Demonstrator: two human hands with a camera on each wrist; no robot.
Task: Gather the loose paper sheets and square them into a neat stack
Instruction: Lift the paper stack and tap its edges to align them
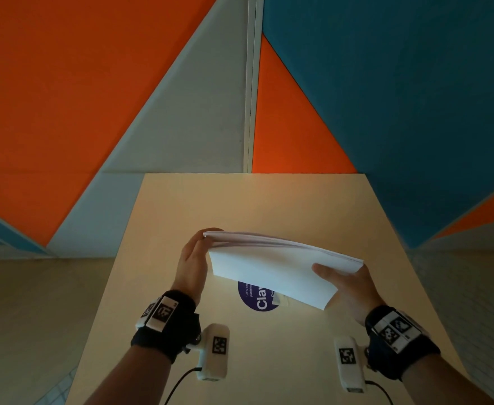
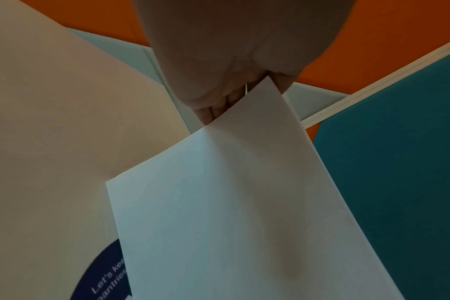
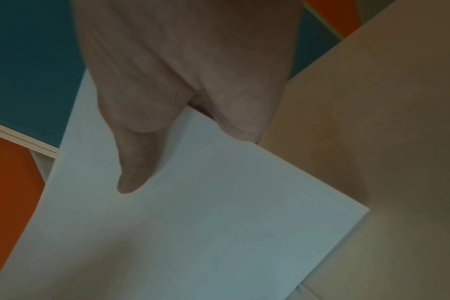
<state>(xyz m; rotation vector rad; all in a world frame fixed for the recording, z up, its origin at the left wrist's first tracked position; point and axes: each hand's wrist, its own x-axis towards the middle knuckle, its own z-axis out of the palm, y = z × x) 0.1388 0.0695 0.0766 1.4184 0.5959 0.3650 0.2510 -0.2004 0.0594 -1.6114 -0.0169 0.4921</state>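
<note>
head: above, facing down-forward | wrists: close along palms | shared: paper sheets (image 1: 272, 267), table (image 1: 181, 206)

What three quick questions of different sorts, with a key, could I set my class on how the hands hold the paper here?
1. True or false: the stack of paper sheets lies flat on the table.
2. Which hands hold the stack? A left only; B right only; C both.
3. Fill in: the right hand lays its ____ on the stack's near face.

Key: 1 false, it is held above the table. 2 C, the left hand holds the other end. 3 thumb.
</note>
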